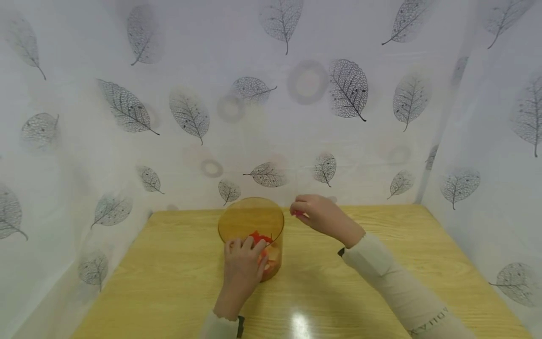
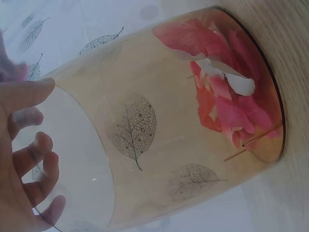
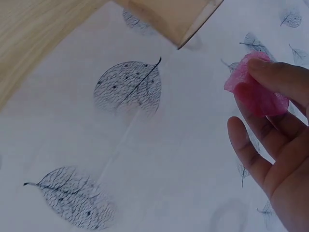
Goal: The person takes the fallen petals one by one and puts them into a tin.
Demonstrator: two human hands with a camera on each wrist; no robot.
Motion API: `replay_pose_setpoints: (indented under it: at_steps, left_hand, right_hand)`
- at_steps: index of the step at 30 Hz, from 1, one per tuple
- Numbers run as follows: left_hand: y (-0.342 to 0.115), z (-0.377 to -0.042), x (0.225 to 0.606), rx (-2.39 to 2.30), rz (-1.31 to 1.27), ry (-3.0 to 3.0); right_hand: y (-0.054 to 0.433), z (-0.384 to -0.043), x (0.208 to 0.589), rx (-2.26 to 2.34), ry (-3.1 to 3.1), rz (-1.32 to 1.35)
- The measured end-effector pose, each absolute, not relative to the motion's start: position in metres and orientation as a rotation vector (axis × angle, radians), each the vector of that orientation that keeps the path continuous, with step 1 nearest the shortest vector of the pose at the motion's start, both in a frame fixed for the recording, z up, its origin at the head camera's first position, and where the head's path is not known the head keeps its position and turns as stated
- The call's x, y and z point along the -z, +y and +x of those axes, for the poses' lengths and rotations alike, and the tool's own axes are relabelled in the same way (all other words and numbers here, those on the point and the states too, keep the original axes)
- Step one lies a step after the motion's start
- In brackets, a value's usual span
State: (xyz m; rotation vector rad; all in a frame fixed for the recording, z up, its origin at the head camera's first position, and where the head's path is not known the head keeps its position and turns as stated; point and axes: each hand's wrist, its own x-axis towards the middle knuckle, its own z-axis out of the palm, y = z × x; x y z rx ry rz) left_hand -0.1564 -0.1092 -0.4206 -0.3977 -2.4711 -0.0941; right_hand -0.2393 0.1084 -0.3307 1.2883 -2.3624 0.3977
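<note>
An amber see-through vase stands on the table, with red, pink and white petals and thin stems heaped at its bottom. My left hand holds the vase by its rim at the near side, fingers curled over the edge. To the right of the vase and about level with its mouth, my right hand is raised. Its thumb and forefinger pinch a pink petal, seen closely in the right wrist view, while the other fingers stay loosely bent.
The wooden table runs back to a pale curtain printed with dark leaves, which also hangs at both sides. A light glare lies on the near table surface.
</note>
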Motion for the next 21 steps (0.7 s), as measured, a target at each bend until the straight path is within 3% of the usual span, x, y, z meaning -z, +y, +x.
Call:
replay_pose_setpoints:
  at_steps: [11,21]
  left_hand:
    - [-0.111,-0.158,0.421,0.092,-0.393,-2.469]
    - [-0.111,-0.160,0.423,0.018,-0.407,-2.406]
  right_hand:
    - [0.019,-0.257,0.317,-0.385,-2.373,1.485]
    - [-0.007,-0.254,0.309,-0.338,-2.447,1.505]
